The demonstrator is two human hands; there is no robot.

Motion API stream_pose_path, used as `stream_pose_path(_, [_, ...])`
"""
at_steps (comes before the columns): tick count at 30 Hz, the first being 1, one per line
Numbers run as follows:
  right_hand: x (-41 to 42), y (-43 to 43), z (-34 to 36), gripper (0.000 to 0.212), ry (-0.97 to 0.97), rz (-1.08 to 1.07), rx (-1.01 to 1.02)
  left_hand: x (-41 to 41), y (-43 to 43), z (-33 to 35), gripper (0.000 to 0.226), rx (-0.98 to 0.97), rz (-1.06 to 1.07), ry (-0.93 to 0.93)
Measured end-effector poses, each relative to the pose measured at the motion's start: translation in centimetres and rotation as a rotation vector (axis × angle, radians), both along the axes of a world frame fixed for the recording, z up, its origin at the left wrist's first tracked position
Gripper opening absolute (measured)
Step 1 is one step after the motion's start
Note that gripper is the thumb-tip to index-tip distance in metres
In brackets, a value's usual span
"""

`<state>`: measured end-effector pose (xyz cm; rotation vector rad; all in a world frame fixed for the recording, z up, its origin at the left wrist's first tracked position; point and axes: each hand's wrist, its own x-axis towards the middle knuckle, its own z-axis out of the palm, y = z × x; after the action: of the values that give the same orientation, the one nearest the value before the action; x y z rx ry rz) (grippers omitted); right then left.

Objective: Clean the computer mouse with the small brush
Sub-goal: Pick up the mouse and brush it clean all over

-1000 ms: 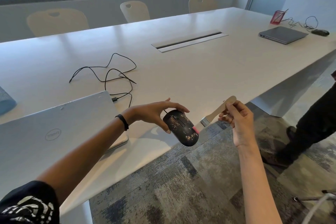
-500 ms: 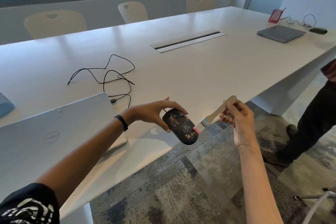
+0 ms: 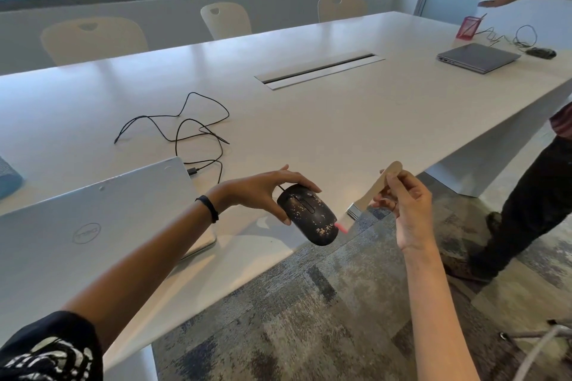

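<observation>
A black computer mouse (image 3: pixel 309 216) speckled with pale crumbs hangs in the air over the table's near edge, gripped from behind by my left hand (image 3: pixel 266 190). Its thin black cable runs back toward the table. My right hand (image 3: pixel 405 201) pinches the wooden handle of a small brush (image 3: pixel 370 195) with a metal ferrule. The brush slants down to the left, and its pink bristle tip touches the mouse's lower right side.
A white table (image 3: pixel 340 133) spreads ahead, with a closed silver laptop (image 3: pixel 77 226) at my left and a loose black cable (image 3: pixel 185 130). A grey laptop (image 3: pixel 478 56) and red pen holder (image 3: pixel 469 28) sit far right. Another person (image 3: pixel 532 195) stands at the right, one hand raised.
The mouse and brush stay almost still, with the bristles against the mouse. The other person's hand has come into view at the top right.
</observation>
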<state>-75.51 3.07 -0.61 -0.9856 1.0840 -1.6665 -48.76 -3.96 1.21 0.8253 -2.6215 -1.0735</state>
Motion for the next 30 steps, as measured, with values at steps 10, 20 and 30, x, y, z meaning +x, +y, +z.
stream_pose_path(10, [-0.39, -0.09, -0.3, 0.009, -0.015, -0.037, 0.003, -0.01, 0.0, -0.02, 0.066, 0.003, 0.013, -0.002])
stream_pose_path(20, [-0.19, 0.14, -0.08, 0.018, -0.025, -0.021, -0.02, 0.01, 0.29, 0.15, 0.074, 0.03, 0.021, -0.014])
stream_pose_path(30, [-0.32, 0.09, -0.72, 0.018, -0.009, 0.051, 0.017, -0.05, 0.65, 0.3, 0.074, 0.05, 0.028, -0.013])
